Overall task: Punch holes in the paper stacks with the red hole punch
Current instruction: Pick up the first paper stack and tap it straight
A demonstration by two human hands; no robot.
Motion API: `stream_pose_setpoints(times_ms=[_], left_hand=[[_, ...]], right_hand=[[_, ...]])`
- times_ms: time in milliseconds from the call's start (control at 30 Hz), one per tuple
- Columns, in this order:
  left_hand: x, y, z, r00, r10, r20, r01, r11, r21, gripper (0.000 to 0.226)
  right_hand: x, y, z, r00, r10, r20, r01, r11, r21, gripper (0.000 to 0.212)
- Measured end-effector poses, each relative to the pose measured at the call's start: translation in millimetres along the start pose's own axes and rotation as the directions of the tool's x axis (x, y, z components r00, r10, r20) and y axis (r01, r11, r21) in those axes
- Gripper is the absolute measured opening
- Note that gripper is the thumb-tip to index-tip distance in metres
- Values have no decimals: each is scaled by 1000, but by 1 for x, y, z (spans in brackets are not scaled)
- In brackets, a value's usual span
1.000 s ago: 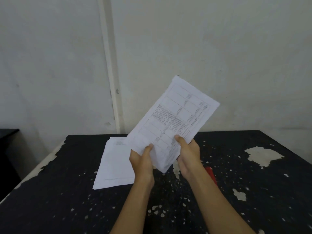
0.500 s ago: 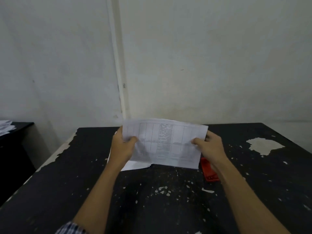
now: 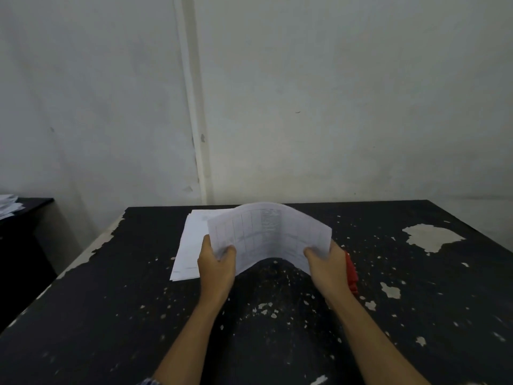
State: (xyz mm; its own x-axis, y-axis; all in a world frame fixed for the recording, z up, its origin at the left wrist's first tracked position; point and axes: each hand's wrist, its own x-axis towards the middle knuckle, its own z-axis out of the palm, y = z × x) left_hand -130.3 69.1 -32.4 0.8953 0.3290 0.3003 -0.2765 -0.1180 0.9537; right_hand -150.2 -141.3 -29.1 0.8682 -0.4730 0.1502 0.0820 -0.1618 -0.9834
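Both hands hold a printed paper stack (image 3: 269, 234) just above the black table (image 3: 416, 315) at centre frame, bowed upward between them. The left hand (image 3: 216, 262) pinches its left end, the right hand (image 3: 327, 262) its right end. The red hole punch (image 3: 352, 272) lies on the table just right of the right hand, mostly hidden behind it, long axis seemingly running toward the wall. The right hand is nearer. More sheets (image 3: 188, 245) lie left.
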Motion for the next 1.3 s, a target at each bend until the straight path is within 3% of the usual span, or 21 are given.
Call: stream_pose_setpoints(times_ms=[167,467,833,1000,1133,1233,1300], left_hand=[[0,-4,6,999,-21,33,20,999,34,41],[2,-11,8,999,-44,12,44,999,-2,40],[4,-14,6,996,-82,37,83,996,-22,43],[23,2,4,969,-247,-31,240,959,-149,54],[22,12,9,927,-376,18,368,894,-256,50],[16,13,15,895,-441,71,442,848,-292,45],[9,16,19,875,-475,93,477,811,-339,42]], right_hand=[[3,7,5,999,8,32,-9,1000,15,51],[7,12,11,999,24,-39,-23,999,23,49],[6,7,11,1000,10,-26,-9,1000,15,49],[24,-23,0,984,-107,-146,122,987,102,30],[28,-35,3,966,-63,-250,131,956,264,52],[22,-36,8,963,92,-253,11,925,379,81],[17,-36,12,957,184,-223,-81,912,402,85]])
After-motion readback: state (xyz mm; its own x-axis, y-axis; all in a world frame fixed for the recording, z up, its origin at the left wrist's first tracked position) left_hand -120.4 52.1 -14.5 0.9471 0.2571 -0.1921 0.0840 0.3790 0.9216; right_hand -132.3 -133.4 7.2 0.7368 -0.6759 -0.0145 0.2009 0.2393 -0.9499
